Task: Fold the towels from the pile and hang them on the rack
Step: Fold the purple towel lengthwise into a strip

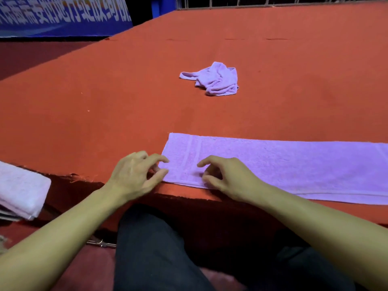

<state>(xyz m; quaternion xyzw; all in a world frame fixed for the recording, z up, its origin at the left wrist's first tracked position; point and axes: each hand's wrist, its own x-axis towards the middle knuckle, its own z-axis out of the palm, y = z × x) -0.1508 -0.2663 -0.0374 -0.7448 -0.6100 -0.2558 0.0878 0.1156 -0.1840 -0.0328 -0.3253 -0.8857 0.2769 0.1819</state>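
Note:
A long lilac towel, folded lengthwise, lies flat along the near edge of the red-covered table and runs off the right side of the view. My left hand hovers at the towel's left end, fingers loosely curled, fingertips at its edge. My right hand rests on the towel near the same end, fingers bent, nothing gripped. A crumpled lilac towel lies farther back in the middle of the table.
A folded white towel hangs at the left edge of the view, apparently over a rack bar. A blue banner stands behind the table's far left. My dark trousers are below the table edge.

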